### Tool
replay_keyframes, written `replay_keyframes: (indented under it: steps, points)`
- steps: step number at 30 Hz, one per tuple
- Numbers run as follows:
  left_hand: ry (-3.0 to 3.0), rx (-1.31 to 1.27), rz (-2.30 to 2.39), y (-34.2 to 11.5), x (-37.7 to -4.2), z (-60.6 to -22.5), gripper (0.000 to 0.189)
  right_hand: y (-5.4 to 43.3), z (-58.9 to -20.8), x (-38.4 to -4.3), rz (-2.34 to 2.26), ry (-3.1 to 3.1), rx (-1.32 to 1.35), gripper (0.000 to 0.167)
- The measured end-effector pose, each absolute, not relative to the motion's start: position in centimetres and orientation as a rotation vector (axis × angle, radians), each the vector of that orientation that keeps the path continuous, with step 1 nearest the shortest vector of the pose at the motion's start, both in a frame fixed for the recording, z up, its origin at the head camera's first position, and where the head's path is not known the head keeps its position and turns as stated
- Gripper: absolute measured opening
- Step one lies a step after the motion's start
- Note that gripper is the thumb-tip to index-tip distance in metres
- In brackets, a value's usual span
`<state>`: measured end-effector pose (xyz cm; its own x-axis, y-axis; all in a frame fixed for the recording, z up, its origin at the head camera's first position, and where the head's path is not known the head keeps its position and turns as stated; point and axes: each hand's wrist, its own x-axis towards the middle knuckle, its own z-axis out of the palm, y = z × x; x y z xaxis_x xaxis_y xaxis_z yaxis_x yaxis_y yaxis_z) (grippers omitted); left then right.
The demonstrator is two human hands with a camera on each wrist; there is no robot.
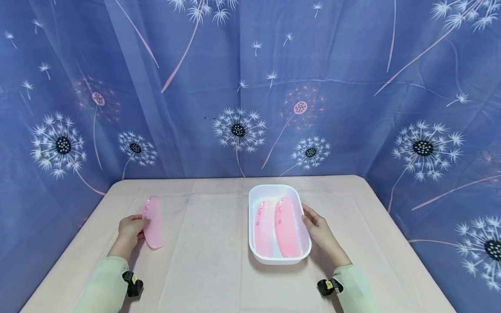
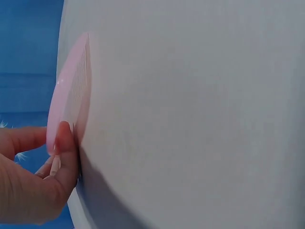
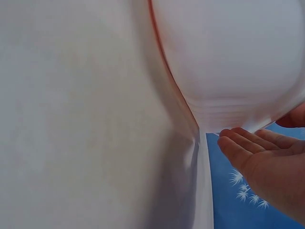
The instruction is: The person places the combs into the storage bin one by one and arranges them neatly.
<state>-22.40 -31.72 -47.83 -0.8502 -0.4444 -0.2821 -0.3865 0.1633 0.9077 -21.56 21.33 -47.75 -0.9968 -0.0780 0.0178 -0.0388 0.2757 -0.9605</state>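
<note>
My left hand (image 1: pixel 131 228) pinches a pink comb (image 1: pixel 154 224) by its spine, over the left part of the table. In the left wrist view, the comb (image 2: pixel 66 90) stands on edge between thumb and fingers, its fine teeth facing the tabletop. On the right is a white plastic tray (image 1: pixel 274 261) with rounded corners. My right hand (image 1: pixel 318 228) holds its right side, thumb at the rim and fingers along the outside. Inside lie two pink combs side by side, a left comb (image 1: pixel 264 230) and a right comb (image 1: pixel 288 230). The right wrist view shows the tray's outer surface (image 3: pixel 233 52) close up.
A pale cloth (image 1: pixel 207 226) covers the table, with fold lines running through it. Behind and along both sides hangs a blue curtain (image 1: pixel 219 78) printed with dandelions. Black wrist cameras sit on the left wrist (image 1: pixel 133 284) and right wrist (image 1: pixel 328 287).
</note>
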Motion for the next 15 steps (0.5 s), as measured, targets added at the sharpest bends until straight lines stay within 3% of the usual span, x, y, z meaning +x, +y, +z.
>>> replay_keyframes:
  steps: [15]
  points:
    - [-2.234, 0.855, -2.022, -30.1, -22.4, -47.2, 0.049, 21.3, -47.6, -21.4, -1.849, 2.482, -0.097, 0.048]
